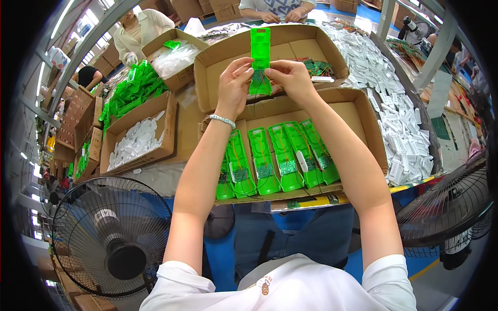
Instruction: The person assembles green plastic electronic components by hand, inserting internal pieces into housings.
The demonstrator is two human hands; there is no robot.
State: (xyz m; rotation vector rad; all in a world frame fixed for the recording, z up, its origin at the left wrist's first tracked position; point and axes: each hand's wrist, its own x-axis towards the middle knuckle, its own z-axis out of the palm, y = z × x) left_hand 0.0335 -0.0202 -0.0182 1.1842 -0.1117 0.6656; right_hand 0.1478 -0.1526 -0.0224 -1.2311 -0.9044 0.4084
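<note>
Between my two hands a long green plastic casing (261, 46) is held upright, with a small circuit board in its lower part. My left hand (235, 85) grips its left edge between thumb and fingers. On the opposite edge, my right hand (293, 78) pinches it near the board. Below, a shallow cardboard box (358, 103) holds several green casings (282, 155) in a row, each with a circuit board and thin wires. Behind my hands stands another cardboard box (218, 62) containing wired circuit boards (319, 68).
White plastic parts (402, 140) are heaped on the right, and more fill a box (171, 116) on the left. Green casings (132, 85) pile up beyond it, beside a box of clear bags (179, 59). Fans (111, 236) flank me. Two people work across the table.
</note>
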